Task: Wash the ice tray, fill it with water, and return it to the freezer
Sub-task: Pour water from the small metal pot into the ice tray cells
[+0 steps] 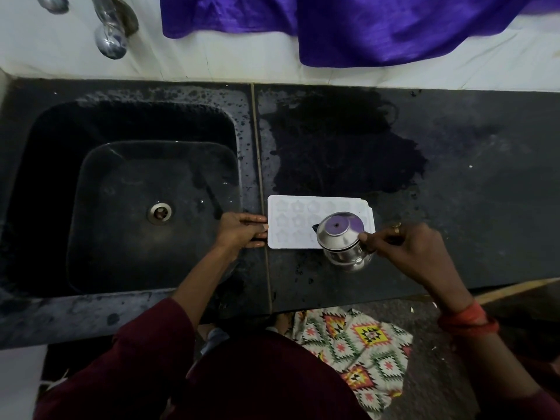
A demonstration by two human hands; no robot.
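A white ice tray (291, 221) lies flat on the dark stone bench (469, 207), just right of the seam that separates the bench from the sink (54, 147). Its star-shaped cells face up. Whether they hold water cannot be told from this view.

The left hand (241, 230) reaches in from the sink side. Its fingers are stretched out straight, their tips touching the tray's left short edge, and they are not curled round anything.

The right hand (406, 247) grips a small steel pot (342, 241), with the fingers and thumb pinched at its rim. The pot is tilted, its mouth turned up toward the camera, and it is held over the right-hand end of the tray, covering the cells there. A ring (396, 228) sits on one finger of this hand, and red bands (466, 321) circle the wrist.

A large wet patch (342, 153) darkens the bench behind the tray. The sink basin is dark, with a round metal drain (159, 212) in its floor. Metal taps (112, 28) stand out from the white wall above the sink, and a purple cloth (363, 25) hangs down over that wall to their right. Below the bench edge, a cloth with a diamond pattern (363, 344) shows near the person's maroon sleeve (145, 344).
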